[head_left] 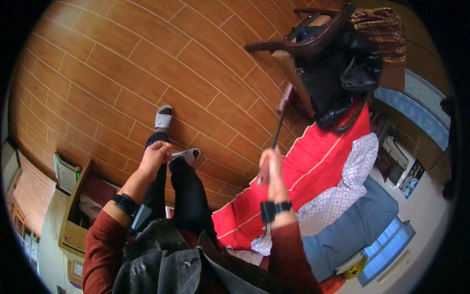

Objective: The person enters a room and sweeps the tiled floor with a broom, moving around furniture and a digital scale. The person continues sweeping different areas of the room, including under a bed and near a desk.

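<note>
One tool in play: right hand (272,164) clenched on a long-handled duster (277,131), brush tip up beyond the fist beside the wooden chair (298,46). Left hand (155,156) loosely curled, holding nothing. Chair's black jacket (338,78) untouched.

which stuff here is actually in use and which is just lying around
In use:
right hand gripping a long-handled duster
wooden chair its tip reaches toward
left hand, empty

Lying about:
black jacket
red blanket
patterned sheet
wooden box
</note>
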Tool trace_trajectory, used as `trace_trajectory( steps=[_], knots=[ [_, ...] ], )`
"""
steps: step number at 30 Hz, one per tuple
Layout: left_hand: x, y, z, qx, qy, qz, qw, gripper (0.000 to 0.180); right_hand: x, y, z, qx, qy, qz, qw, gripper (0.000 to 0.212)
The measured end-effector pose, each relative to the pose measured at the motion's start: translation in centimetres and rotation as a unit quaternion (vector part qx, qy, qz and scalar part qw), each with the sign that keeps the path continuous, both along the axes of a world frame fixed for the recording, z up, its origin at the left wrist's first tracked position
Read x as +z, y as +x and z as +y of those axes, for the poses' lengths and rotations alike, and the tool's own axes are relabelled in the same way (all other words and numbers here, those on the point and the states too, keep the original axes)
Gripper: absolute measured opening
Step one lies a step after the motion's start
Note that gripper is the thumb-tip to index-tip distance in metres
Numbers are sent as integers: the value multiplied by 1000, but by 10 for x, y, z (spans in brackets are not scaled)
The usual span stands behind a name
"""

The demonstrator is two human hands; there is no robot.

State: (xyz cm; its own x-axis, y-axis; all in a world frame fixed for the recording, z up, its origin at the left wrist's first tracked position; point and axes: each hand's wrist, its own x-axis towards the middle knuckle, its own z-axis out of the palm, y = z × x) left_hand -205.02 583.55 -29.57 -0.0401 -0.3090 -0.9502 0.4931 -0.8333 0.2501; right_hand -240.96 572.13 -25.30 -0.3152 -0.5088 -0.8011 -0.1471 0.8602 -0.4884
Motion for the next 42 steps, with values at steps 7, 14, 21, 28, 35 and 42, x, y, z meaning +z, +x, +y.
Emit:
trace_trajectory(
  steps=[7, 14, 21, 28, 35, 42],
  knots=[
    [-6, 12, 11, -6, 40, 3, 999, 12, -96, 10, -120, 20, -28, -69, 997, 23],
    [0, 22, -19, -1, 17, 5, 1000, 11, -97, 78, -57, 80, 61, 56, 993, 81],
    [18, 32, -35, -33, -25, 8, 999, 13, -79, 92, 13, 157, 128, 143, 969, 80],
    [44, 35, -17, -25, -48, -12, 998, 13, -30, 128, 86, 61, 155, -9, 986, 82],
    [61, 21, 25, -86, -65, -1, 994, 14, 41, 172, 123, 18, 78, -273, 959, 25],
    [132, 23, 37, -99, -92, -4, 991, 14, 107, 110, 165, -135, 17, -455, 880, 10]
  ],
)
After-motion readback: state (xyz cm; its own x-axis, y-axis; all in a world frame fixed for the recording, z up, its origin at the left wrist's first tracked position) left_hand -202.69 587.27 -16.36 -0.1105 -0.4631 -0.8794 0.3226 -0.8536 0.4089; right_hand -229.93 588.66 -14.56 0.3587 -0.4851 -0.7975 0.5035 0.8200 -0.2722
